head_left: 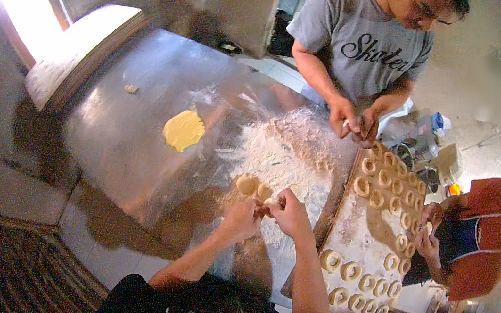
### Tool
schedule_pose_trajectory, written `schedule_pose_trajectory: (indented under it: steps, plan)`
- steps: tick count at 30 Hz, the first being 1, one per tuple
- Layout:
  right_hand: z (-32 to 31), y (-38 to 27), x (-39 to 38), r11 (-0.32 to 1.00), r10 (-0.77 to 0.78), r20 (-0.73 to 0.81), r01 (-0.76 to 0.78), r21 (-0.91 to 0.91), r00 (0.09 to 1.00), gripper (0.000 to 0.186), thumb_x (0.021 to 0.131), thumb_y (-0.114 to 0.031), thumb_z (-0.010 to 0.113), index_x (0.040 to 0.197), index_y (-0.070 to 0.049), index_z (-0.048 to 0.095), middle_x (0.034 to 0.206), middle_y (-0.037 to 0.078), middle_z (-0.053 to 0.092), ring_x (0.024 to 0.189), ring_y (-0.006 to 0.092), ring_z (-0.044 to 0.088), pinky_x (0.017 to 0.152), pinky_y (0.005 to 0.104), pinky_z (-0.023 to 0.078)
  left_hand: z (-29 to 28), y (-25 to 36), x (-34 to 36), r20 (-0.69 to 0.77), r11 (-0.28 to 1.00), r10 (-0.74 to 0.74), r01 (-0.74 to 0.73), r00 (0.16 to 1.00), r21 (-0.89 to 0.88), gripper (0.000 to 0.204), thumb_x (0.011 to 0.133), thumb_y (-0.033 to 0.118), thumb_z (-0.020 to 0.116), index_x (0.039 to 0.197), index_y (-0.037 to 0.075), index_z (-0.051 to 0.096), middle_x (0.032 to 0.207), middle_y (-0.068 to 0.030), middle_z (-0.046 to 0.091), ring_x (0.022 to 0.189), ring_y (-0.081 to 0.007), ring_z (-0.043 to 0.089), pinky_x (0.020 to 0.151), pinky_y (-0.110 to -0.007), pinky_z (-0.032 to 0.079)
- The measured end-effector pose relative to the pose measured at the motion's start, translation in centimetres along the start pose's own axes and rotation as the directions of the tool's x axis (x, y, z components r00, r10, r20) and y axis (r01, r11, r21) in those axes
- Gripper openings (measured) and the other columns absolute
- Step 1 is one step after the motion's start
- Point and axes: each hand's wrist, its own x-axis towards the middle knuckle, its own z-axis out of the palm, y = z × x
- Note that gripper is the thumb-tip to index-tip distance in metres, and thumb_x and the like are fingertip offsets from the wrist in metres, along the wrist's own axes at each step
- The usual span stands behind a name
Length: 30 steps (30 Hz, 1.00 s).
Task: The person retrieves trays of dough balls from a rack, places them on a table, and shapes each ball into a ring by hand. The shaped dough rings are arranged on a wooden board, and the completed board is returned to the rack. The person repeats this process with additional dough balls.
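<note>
Both my hands meet over the near side of the metal table, fingers closed on a small pale piece of dough point(269, 203). My left hand point(242, 220) pinches it from the left, and my right hand point(291, 214) grips it from the right. Just beyond my fingers, two round dough balls point(247, 186) lie side by side at the edge of a wide patch of white flour point(280, 151). A flat, yellow, butter-like slab point(184, 130) rests farther left on the metal, with a small yellow scrap point(131, 89) beyond it.
To my right, a floured wooden board point(349, 233) carries several dough rings point(350, 270). Across the table, a person in a grey shirt point(372, 38) works dough by hand. Another person, in an orange-red top point(488, 237), handles dough at the board's right side. Containers point(430, 133) stand behind the board.
</note>
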Motion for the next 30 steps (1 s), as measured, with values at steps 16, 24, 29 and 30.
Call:
schedule_pose_trajectory:
  steps: [16,24,29,30]
  plan:
    - [-0.4,0.0,-1.2,0.291,-0.275,-0.262,0.340,0.894,0.925,0.041,0.093,-0.023,0.062,0.128,-0.004,0.053,0.114,0.007,0.059,0.105,0.0194,0.059,0.091,0.0359,0.049,-0.7,5.0,4.3,-0.396,0.787,0.244,-0.420,0.885,-0.453,0.041,0.088,0.003,0.061,0.127,0.001,0.048,0.097,-0.0139,0.058,0.087,-0.0302,0.058,0.082,-0.043,0.051]
    - [-6.2,2.6,-5.5,0.653,-0.167,-0.257,0.302,0.695,0.952,0.058,0.099,-0.042,0.058,0.141,-0.006,0.038,0.104,0.007,0.060,0.089,0.0138,0.062,0.077,0.0287,0.052,3.1,9.4,3.0,0.014,0.595,0.235,-0.132,0.972,-0.792,0.037,0.103,0.027,0.051,0.130,0.002,0.048,0.097,-0.0099,0.063,0.084,-0.0225,0.063,0.068,-0.031,0.051]
    - [-9.6,7.6,-8.6,0.655,-0.257,-0.401,0.464,0.597,0.879,0.068,0.101,-0.054,0.050,0.147,-0.008,0.031,0.117,0.012,0.059,0.091,0.0156,0.059,0.080,0.0301,0.050,8.8,15.7,1.9,-0.209,0.835,0.548,-0.543,0.810,0.087,0.032,0.105,0.027,0.042,0.120,0.000,0.053,0.064,-0.0181,0.062,0.056,-0.0413,0.063,0.053,-0.044,0.050]
    - [-10.2,8.8,-9.4,0.662,-0.276,-0.374,0.457,0.593,0.885,0.066,0.102,-0.056,0.046,0.146,-0.008,0.032,0.117,0.012,0.059,0.086,0.0157,0.058,0.077,0.0306,0.050,10.0,16.9,1.4,-0.186,0.903,0.400,-0.421,0.897,-0.089,0.030,0.105,0.026,0.042,0.118,0.001,0.053,0.065,-0.0183,0.063,0.057,-0.0414,0.064,0.054,-0.044,0.050]
